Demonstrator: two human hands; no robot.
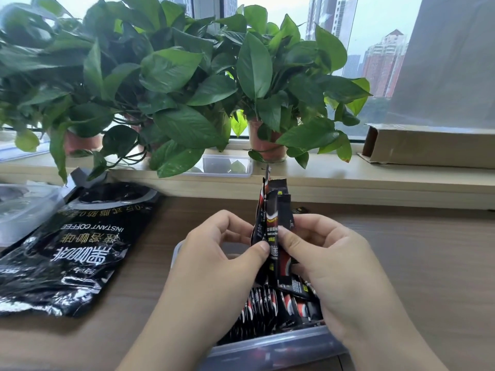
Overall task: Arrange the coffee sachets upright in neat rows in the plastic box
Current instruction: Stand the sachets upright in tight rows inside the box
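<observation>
Plastic box [270, 346] just below: pinches a bunch of black sachets [276, 226] upright with thumbs and fingertips of left hand [214, 253] and right hand [329, 253], seemingly squaring ends before slotting beside rows [267, 303] inside.

Desk by a window in an upper storey of a city building, either an office or a flat; the view does not settle which. A wooden desk [401, 263] stands against a pale sill [375, 172] below a large window [375, 36]. Through the glass, high-rise towers [383, 68] stand at about eye level, with treetops [375, 111] below them. Leafy potted plants [166, 76] crowd the sill, together with a clear tub [227, 166] and a long cardboard box [428, 145] lying on its side. A grey blind [450, 62] covers the right of the window. A black bag [67, 250] printed INSTANT COFFEE lies on the desk.
</observation>
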